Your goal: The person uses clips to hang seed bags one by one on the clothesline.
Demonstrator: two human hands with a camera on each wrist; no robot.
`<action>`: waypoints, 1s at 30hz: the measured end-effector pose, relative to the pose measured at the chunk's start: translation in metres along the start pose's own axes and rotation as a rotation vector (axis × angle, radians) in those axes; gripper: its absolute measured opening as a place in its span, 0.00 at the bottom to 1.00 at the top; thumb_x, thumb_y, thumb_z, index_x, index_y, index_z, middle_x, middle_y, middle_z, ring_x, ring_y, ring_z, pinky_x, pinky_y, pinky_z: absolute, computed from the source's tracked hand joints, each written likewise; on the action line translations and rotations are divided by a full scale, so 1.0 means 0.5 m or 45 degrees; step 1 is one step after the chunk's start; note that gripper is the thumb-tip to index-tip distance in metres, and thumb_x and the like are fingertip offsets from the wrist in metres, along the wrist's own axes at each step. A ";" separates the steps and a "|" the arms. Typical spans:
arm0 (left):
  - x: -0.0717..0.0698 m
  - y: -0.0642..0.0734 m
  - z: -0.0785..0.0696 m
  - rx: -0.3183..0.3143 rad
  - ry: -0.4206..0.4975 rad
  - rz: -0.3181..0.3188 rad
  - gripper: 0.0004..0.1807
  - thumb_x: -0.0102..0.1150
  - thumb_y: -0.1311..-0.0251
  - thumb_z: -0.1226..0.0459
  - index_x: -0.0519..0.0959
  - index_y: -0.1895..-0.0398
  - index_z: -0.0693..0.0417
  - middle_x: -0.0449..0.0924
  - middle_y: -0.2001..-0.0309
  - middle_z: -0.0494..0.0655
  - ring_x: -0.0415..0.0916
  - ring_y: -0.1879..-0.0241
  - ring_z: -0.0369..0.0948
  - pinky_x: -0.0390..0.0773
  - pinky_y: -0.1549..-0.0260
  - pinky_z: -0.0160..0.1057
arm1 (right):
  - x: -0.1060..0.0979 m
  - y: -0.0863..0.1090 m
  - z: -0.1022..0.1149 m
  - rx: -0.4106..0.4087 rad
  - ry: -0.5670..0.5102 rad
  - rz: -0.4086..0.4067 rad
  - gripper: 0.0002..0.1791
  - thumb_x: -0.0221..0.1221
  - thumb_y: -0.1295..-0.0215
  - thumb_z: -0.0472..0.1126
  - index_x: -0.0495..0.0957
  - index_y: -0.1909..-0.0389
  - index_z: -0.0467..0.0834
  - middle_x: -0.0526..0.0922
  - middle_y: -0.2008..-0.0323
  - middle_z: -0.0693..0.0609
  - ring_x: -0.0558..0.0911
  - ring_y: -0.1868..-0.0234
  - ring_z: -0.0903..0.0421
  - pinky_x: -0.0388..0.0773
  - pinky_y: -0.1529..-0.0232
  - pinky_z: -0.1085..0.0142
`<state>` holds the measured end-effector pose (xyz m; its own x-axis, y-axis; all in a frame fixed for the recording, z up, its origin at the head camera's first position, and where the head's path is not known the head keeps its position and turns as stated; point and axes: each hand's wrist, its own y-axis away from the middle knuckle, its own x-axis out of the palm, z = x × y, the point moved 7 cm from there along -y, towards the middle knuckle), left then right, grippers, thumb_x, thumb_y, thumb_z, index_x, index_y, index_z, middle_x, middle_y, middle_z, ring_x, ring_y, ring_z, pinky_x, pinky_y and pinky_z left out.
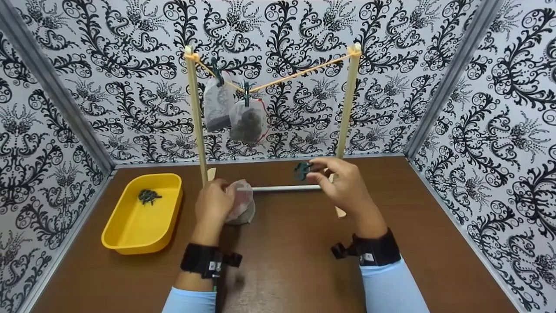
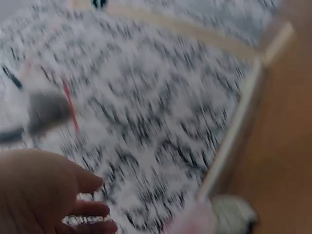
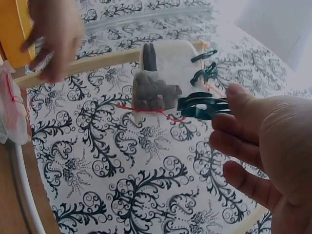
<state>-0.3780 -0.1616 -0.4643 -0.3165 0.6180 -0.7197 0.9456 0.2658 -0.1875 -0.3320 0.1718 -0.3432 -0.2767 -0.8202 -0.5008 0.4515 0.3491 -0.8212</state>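
Hanging from a sagging orange cord (image 1: 299, 74), a pale bag (image 1: 218, 102) and a sheer, red-stringed bag (image 1: 249, 124) are gripped by dark green clips. The cord is tied to a squared wooden left post (image 1: 196, 117) and right post (image 1: 349, 100), with a slim white rod (image 1: 286, 188) set low between them. A looped green clip (image 1: 300, 171) is pinched between thumb and fingers by the right hand (image 1: 345, 184), above the rod. The left hand (image 1: 213, 200) is held loosely bent, grasping nothing, near a soft pinkish bag (image 1: 241, 208) set on the smooth brown table (image 1: 282, 261). Small clips (image 1: 149, 196) are heaped in a round-cornered yellow tray (image 1: 150, 226) near the table's left edge. The tabletop is bounded by patterned walls (image 1: 304, 130); space is left between the forearms and beneath the cord's longer right-hand run.
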 end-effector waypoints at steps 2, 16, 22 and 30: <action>0.015 -0.012 0.036 -0.064 -0.114 0.044 0.26 0.62 0.20 0.45 0.89 0.37 0.55 0.90 0.38 0.65 0.87 0.39 0.68 0.87 0.43 0.71 | -0.006 0.004 -0.014 0.069 -0.014 -0.041 0.15 0.79 0.36 0.31 0.90 0.50 0.34 0.95 0.62 0.45 0.87 0.69 0.56 0.84 0.67 0.70; 0.064 -0.019 0.114 -0.210 -0.264 0.320 0.27 0.60 0.20 0.52 0.84 0.36 0.68 0.88 0.38 0.70 0.88 0.46 0.64 0.88 0.45 0.67 | -0.039 0.018 -0.061 0.350 -0.181 -0.207 0.07 0.79 0.34 0.30 0.93 0.58 0.36 0.96 0.63 0.42 0.85 0.71 0.66 0.83 0.69 0.78; 0.064 -0.018 0.112 -0.165 -0.194 0.291 0.27 0.64 0.33 0.56 0.86 0.34 0.60 0.88 0.39 0.71 0.87 0.44 0.67 0.88 0.49 0.68 | -0.042 0.018 -0.062 0.363 -0.229 -0.206 0.06 0.78 0.34 0.28 0.92 0.58 0.34 0.95 0.65 0.41 0.86 0.71 0.67 0.84 0.70 0.76; 0.075 -0.009 0.095 -0.068 -0.178 0.350 0.35 0.62 0.32 0.61 0.77 0.20 0.52 0.82 0.27 0.68 0.80 0.30 0.72 0.81 0.36 0.78 | -0.042 0.018 -0.065 0.402 -0.232 -0.176 0.07 0.78 0.34 0.29 0.92 0.57 0.33 0.95 0.65 0.40 0.88 0.69 0.65 0.87 0.67 0.75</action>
<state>-0.3905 -0.1749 -0.5222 -0.0328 0.5651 -0.8244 0.9878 0.1439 0.0593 -0.3496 0.2067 -0.3489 -0.2109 -0.9267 -0.3110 0.6671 0.0961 -0.7387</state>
